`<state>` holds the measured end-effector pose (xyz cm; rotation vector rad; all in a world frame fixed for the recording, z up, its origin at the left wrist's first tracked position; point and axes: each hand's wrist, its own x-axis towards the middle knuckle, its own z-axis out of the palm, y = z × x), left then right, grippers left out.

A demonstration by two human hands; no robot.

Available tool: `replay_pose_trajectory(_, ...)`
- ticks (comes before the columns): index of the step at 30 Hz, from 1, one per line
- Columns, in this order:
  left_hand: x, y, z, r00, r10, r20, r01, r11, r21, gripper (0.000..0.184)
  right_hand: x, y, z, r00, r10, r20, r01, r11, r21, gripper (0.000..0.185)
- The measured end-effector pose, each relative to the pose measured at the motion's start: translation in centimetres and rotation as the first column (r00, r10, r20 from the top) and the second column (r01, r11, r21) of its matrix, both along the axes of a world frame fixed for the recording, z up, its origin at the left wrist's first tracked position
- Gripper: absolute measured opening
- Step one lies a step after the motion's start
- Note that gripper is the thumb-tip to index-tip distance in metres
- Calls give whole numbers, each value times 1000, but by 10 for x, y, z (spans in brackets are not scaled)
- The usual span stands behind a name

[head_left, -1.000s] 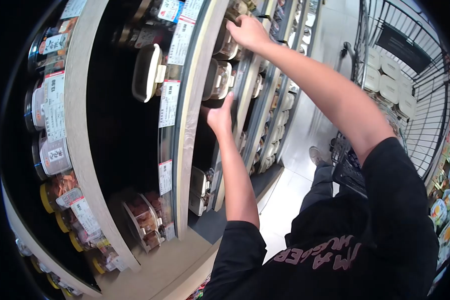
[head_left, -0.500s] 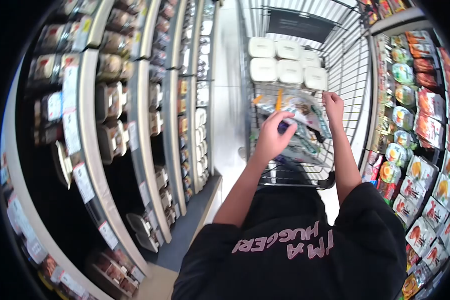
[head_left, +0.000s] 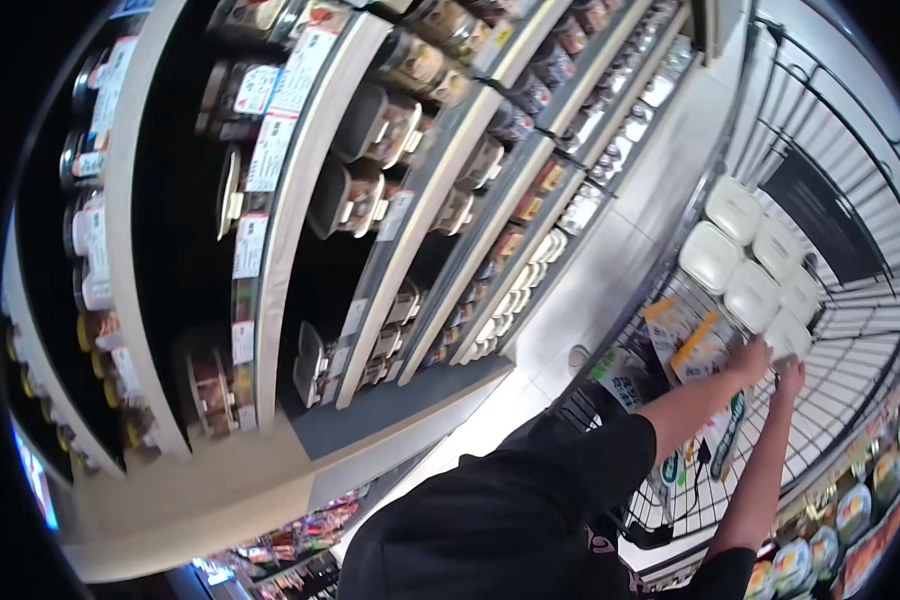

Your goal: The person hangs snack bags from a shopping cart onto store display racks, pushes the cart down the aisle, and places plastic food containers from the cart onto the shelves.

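Inside the shopping cart, my left hand (head_left: 753, 361) is closed at the near left corner of a white-lidded container (head_left: 789, 337). My right hand (head_left: 790, 380) is closed at the same container's near edge, close beside the left. Both sets of fingertips are small and partly hidden. Other white-lidded containers (head_left: 710, 257) sit in two rows beyond. Plastic packages with orange strips (head_left: 694, 340) lie nearer, under and beside my left forearm. A green-and-white package (head_left: 728, 430) lies between my forearms.
The wire cart (head_left: 850, 345) stands at the right. On the left, tall shelves (head_left: 300, 200) hold packed food and clear containers with pale lids (head_left: 382, 125). Pale floor (head_left: 610, 270) shows between shelves and cart. More packages (head_left: 855, 510) line the lower right edge.
My hands left the shelf for the cart, first apart above the packages, then together at a white-lidded container. My left hand has gone from open to closed. The view swung right, then back left.
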<state>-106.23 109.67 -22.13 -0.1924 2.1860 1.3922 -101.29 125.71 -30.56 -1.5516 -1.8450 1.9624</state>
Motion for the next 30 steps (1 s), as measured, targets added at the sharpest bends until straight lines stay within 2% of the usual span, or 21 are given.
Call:
replay_pose_trajectory(3, -3, -10, 9, 1000, 8, 17, -9, 999, 51, 28, -6, -37, 32, 998, -60, -10, 61, 998, 31, 43)
replay_pose_trajectory(6, -8, -19, 26, 999, 46, 12, -46, 998, 42, 24, -8, -61, 50, 987, -158, 40, 148, 970, 192, 42)
replay_pose_trajectory(8, -6, -19, 34, 997, 74, -23, -71, 993, 90, 24, -4, -65, 49, 961, -259, -98, 276, 927, 254, 41)
replay_pose_trajectory(9, -2, -18, 40, 979, 180, -97, -168, 978, 121, 25, -3, -78, 62, 944, -254, -210, 311, 895, 319, 40)
replay_pose_trajectory(10, 2, -18, 39, 966, 249, -63, -226, 941, 253, 20, 6, -77, 53, 987, -155, -40, 149, 799, 582, 39)
replay_pose_trajectory(11, 4, -23, 51, 964, 265, -24, -244, 917, 315, 19, 25, -65, 42, 979, -121, 162, -53, 623, 781, 39)
replay_pose_trajectory(12, 7, -26, 60, 963, 261, -65, -233, 931, 280, 15, 25, -90, 78, 985, -168, 45, 94, 732, 675, 36)
replay_pose_trajectory(13, 4, -36, 91, 946, 316, -74, -269, 890, 368, 12, 23, -111, 105, 978, -190, -89, 200, 714, 671, 38)
replay_pose_trajectory(14, 2, -44, 127, 923, 370, -107, -298, 863, 407, 9, 25, -131, 154, 971, -202, -128, 239, 831, 502, 42)
replay_pose_trajectory(15, 3, -50, 141, 906, 419, -66, -334, 801, 496, 9, 11, -160, 203, 855, -387, -344, 498, 798, 340, 46)
replay_pose_trajectory(16, 1, -63, 158, 916, 402, 10, -330, 738, 588, 11, 5, -173, 254, 846, -410, -341, 479, 864, 151, 53)
replay_pose_trajectory(17, -1, -84, 186, 941, 329, -76, -225, 779, 586, 12, 8, -181, 282, 830, -424, -362, 495, 859, 128, 51)
replay_pose_trajectory(18, -2, -104, 206, 962, 264, -70, -173, 786, 594, 13, 6, -190, 324, 811, -428, -399, 465, 885, -6, 47)
replay_pose_trajectory(19, -1, -123, 242, 971, 235, -34, -160, 752, 640, 15, 7, -193, 351, 783, -411, -468, 381, 910, -163, 33)
replay_pose_trajectory(20, 4, -147, 280, 978, 210, -8, -150, 724, 673, 17, 6, -197, 383, 827, -382, -413, 293, 919, -263, 34)
replay_pose_trajectory(22, 11, -193, 321, 962, 199, -186, -27, 751, 660, 30, 11, -202, 428, 906, -291, -308, 118, 871, -476, 36)
replay_pose_trajectory(23, 12, -214, 340, 962, 185, -199, -10, 756, 655, 30, 14, -207, 443, 898, -304, -316, 123, 866, -484, 36)
replay_pose_trajectory(25, 16, -253, 370, 871, 136, -472, 71, 915, 396, 54, 19, -218, 465, 944, -72, -322, -207, 631, -748, 37)
replay_pose_trajectory(26, 19, -271, 379, 879, 142, -455, 99, 880, 465, 63, 21, -227, 473, 941, -75, -330, -212, 627, -749, 37)
replay_pose_trajectory(28, 34, -297, 405, 921, 141, -364, 103, 811, 575, 65, 22, -251, 489, 955, 63, -290, -286, 445, -849, 36)
replay_pose_trajectory(30, 51, -318, 425, 919, 177, -352, 54, 828, 557, 67, 23, -278, 515, 942, 145, -303, -336, 469, -817, 34)
